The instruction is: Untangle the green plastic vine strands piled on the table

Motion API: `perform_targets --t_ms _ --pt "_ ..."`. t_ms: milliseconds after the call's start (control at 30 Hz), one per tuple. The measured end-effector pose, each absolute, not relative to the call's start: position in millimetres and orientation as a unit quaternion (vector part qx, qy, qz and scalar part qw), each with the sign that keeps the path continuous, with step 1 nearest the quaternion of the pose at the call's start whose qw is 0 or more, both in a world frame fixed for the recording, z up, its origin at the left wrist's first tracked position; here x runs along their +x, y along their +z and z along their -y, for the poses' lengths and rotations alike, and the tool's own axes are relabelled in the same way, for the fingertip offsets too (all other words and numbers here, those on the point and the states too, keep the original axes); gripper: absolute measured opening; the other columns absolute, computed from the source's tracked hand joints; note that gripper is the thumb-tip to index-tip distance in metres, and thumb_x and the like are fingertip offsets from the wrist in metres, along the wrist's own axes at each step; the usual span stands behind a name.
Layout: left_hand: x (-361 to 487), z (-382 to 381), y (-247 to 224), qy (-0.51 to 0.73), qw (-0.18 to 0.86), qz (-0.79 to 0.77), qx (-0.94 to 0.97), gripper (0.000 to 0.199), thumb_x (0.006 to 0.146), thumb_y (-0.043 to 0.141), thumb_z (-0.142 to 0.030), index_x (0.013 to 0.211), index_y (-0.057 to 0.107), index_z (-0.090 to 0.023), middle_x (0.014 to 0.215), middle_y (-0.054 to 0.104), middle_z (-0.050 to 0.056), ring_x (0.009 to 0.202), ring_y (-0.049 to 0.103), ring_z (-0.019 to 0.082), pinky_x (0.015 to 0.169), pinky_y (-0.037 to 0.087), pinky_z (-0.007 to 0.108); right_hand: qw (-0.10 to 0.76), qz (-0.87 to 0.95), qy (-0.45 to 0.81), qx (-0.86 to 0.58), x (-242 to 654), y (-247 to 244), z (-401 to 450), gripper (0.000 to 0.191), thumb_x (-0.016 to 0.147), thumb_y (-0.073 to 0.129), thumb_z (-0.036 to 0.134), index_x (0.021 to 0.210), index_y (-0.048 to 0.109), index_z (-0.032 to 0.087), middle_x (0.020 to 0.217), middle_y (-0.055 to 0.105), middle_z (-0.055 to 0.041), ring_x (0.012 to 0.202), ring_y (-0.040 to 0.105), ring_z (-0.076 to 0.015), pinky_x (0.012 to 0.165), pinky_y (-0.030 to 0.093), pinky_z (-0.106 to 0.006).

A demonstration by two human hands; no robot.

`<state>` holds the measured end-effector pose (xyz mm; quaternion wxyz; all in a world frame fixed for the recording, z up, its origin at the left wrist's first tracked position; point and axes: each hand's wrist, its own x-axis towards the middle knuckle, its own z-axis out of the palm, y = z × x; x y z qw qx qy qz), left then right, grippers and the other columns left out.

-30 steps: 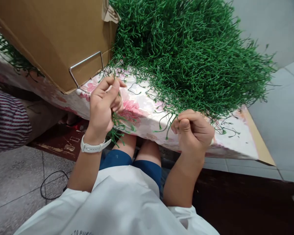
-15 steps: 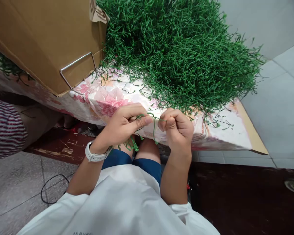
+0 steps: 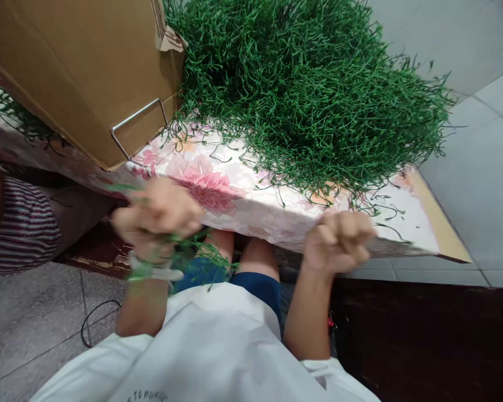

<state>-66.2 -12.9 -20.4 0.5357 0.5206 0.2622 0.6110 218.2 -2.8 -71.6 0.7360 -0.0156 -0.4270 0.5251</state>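
My left hand (image 3: 157, 215), smeared by motion, is closed on a bunch of thin green stems (image 3: 203, 254) with small knobs. They trail out below the fist, over the white wristband and towards my lap. My right hand (image 3: 339, 240) is curled into a fist by the table's front edge, apart from the left. Whatever its fingers may hold is hidden. Behind both hands, a big heap of similar green stems (image 3: 318, 106) covers much of the table, with a few loose ones along its near side.
A cardboard box (image 3: 79, 72) stands at the left on the flowered tablecloth (image 3: 209, 184), with a bent metal wire frame (image 3: 136, 114) against it. Someone in a striped garment (image 3: 23, 229) sits close by on the left. A tiled wall (image 3: 486, 167) borders the right side.
My hands have moved apart from above the table edge: the left leftward with the stems, the right rightward and slightly down. The stem stretched between them no longer shows there.
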Motion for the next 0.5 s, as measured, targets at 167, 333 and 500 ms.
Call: perform_targets --t_ms 167,333,500 --pt "-84.2 18.5 -6.7 0.682 0.576 -0.234 0.385 0.046 0.078 0.088 -0.04 0.059 0.053 -0.018 0.049 0.025 -0.009 0.042 0.025 0.004 0.038 0.032 0.013 0.746 0.409 0.482 -0.207 257.1 -70.0 -9.1 0.031 0.07 0.092 0.017 0.07 0.062 0.019 0.058 0.035 0.0078 0.047 0.025 -0.0048 0.038 0.025 -0.013" --pt "-40.1 15.5 -13.3 0.628 0.616 -0.316 0.355 0.038 0.08 0.087 -0.046 0.071 0.065 -0.016 0.053 0.037 -0.007 0.045 0.031 0.003 0.04 0.029 0.011 0.744 0.495 0.287 -0.345 220.7 -60.8 -52.4 0.023 0.083 0.087 0.038 0.089 0.076 0.019 0.07 0.061 0.0027 0.055 0.055 -0.0079 0.054 0.047 -0.022" --pt "-23.6 13.3 -14.2 0.609 0.611 -0.333 0.38 0.033 0.08 0.087 -0.043 0.077 0.073 -0.014 0.054 0.043 -0.005 0.046 0.03 0.002 0.043 0.023 0.013 0.678 0.583 0.245 -0.376 208.9 -62.2 -80.5 0.026 0.09 0.078 0.044 0.089 0.073 0.019 0.071 0.06 0.0024 0.058 0.062 -0.0114 0.057 0.046 -0.026"
